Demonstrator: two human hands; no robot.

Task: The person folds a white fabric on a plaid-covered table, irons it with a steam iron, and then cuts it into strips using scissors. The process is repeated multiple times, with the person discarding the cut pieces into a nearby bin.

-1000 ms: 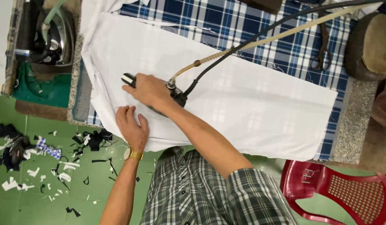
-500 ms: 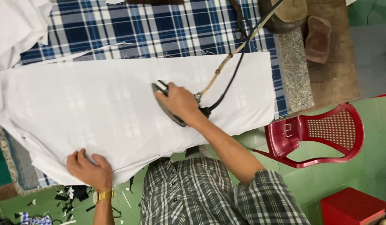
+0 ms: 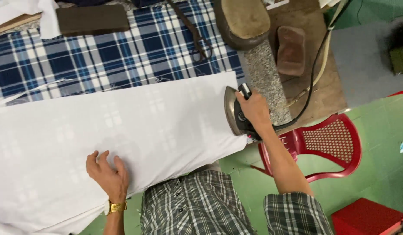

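My right hand (image 3: 253,109) is closed around the handle of an iron (image 3: 236,115), a full grip with the fingers wrapped over the top. The iron sits at the far right end of a white cloth (image 3: 123,130), its soleplate partly on the cloth's edge and close to the bench (image 3: 266,82) edge. My left hand (image 3: 106,172) holds nothing; it lies flat and open on the cloth near the front edge, fingers spread, pressing it down, well apart from the iron.

The cloth is spread across a blue checked cover (image 3: 123,52) and hangs off the near side by my shirt.

As I judge it, the main risk is the iron slipping past the cloth's end and off the bench edge, since little surface is left on its right. If it rests there too long it could scorch that corner. Its cord (image 3: 316,69) loops away behind my wrist and could snag or drag. A red chair (image 3: 332,143) stands just below the iron. With my left hand so far off, the cloth near the iron could bunch.
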